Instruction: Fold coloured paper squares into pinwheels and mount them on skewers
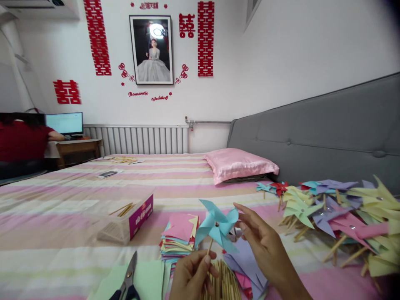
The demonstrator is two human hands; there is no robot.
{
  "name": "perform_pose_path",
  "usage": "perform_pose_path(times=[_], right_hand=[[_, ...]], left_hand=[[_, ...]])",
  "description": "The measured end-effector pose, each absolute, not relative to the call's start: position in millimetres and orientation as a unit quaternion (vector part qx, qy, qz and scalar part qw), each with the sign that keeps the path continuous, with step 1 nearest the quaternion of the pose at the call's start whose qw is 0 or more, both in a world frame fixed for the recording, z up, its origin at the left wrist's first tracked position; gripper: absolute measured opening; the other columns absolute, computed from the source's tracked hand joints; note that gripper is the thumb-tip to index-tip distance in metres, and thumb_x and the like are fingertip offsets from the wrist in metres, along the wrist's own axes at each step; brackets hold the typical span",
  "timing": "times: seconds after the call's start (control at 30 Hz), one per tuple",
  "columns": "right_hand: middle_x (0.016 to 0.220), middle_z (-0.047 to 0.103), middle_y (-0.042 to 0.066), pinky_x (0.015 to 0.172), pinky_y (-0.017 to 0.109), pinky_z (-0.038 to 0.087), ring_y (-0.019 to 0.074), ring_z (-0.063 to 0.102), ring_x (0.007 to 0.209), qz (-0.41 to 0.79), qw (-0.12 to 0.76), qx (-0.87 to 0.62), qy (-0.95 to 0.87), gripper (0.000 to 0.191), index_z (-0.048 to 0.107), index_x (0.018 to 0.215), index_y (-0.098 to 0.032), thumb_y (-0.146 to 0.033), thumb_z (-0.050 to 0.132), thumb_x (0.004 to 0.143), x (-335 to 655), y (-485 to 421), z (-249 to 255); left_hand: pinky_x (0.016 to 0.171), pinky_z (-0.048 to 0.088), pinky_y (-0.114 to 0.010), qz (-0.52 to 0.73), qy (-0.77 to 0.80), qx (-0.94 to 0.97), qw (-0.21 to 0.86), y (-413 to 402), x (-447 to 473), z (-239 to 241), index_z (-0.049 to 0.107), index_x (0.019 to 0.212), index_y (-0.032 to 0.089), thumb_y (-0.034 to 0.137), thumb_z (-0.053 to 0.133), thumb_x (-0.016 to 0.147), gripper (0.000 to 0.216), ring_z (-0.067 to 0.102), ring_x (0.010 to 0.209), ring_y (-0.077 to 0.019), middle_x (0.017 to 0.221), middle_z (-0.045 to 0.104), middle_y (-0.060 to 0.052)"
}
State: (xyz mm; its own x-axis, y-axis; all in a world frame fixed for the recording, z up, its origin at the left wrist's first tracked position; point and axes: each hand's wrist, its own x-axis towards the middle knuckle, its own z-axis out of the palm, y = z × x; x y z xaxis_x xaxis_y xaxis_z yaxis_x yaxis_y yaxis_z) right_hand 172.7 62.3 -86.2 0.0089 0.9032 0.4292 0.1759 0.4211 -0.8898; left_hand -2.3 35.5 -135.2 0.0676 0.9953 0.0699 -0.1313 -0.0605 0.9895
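My left hand pinches the thin wooden stick of a light-blue paper pinwheel, which stands upright with a shiny pin at its centre. My right hand is at the pinwheel's right side, fingers stretched and apart, the fingertips close to one blade; whether they touch it I cannot tell. Below my hands lies a bundle of wooden sticks, partly covered by my left hand. Purple cut paper pieces lie beside it, under my right hand. A stack of coloured paper squares sits left of the pinwheel.
Scissors lie on green paper sheets at the front. A clear plastic box holding several sticks stands to the left. Finished pinwheels are heaped on the right near a pink pillow. A person in red sits at far left.
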Motion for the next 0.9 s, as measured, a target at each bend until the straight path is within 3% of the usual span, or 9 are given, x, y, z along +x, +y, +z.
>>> perform_pose_path(times=[0.17,0.33,0.47,0.6,0.7,0.9], right_hand=[[0.102,0.068,0.006,0.079,0.035,0.049,0.0235,0.063,0.091,0.19,0.512,-0.478,-0.688,0.028,0.063,0.105,-0.024,-0.029,0.045,0.084,172.5,60.6,-85.3],[0.099,0.067,0.007,0.073,0.031,0.052,0.021,0.064,0.086,0.162,0.532,-0.46,-0.692,0.025,0.063,0.1,-0.022,-0.023,0.046,0.082,172.3,60.7,-86.7],[0.104,0.062,0.007,0.072,0.032,0.052,0.0212,0.061,0.091,0.148,0.539,-0.456,-0.692,0.025,0.064,0.094,-0.022,-0.016,0.046,0.078,175.3,64.4,-90.5],[0.111,0.058,0.009,0.069,0.033,0.052,0.0242,0.058,0.097,0.152,0.547,-0.448,-0.691,0.02,0.063,0.074,-0.021,-0.013,0.045,0.073,177.4,66.8,-90.0],[0.112,0.058,0.009,0.076,0.036,0.049,0.0256,0.056,0.102,0.171,0.54,-0.422,-0.708,0.016,0.059,0.064,-0.02,-0.011,0.047,0.069,178.9,64.9,-86.3],[0.116,0.058,0.011,0.083,0.037,0.046,0.0243,0.059,0.096,0.267,0.474,-0.379,-0.749,0.01,0.065,0.066,-0.019,-0.015,0.056,0.07,189.8,59.9,-76.5]], left_hand=[[0.037,0.03,-0.018,0.545,0.428,0.49,0.529,35.6,-1.0,-136.2,0.066,0.079,0.01,0.048,0.065,0.067,0.039,0.047,0.034,-0.0065,0.055,0.063,-0.002],[0.036,0.029,-0.017,0.555,0.427,0.486,0.523,35.2,0.1,-136.9,0.066,0.078,0.01,0.047,0.065,0.067,0.039,0.047,0.033,-0.0057,0.054,0.062,-0.001],[0.034,0.02,-0.017,0.537,0.433,0.493,0.53,35.0,0.0,-137.7,0.065,0.078,0.009,0.049,0.062,0.067,0.042,0.038,0.029,-0.0035,0.051,0.06,-0.001],[0.036,0.01,-0.019,0.513,0.45,0.498,0.535,35.4,-1.9,-139.3,0.064,0.078,0.009,0.047,0.059,0.07,0.039,0.026,0.031,-0.0023,0.046,0.054,0.002],[0.041,0.011,-0.02,0.524,0.459,0.5,0.515,35.8,-3.9,-140.2,0.064,0.074,0.01,0.041,0.057,0.072,0.032,0.029,0.038,-0.005,0.043,0.046,0.004],[0.045,0.014,-0.023,0.52,0.475,0.508,0.496,36.4,-5.5,-138.4,0.064,0.066,0.012,0.039,0.053,0.072,0.03,0.021,0.042,-0.007,0.04,0.026,0.009]])
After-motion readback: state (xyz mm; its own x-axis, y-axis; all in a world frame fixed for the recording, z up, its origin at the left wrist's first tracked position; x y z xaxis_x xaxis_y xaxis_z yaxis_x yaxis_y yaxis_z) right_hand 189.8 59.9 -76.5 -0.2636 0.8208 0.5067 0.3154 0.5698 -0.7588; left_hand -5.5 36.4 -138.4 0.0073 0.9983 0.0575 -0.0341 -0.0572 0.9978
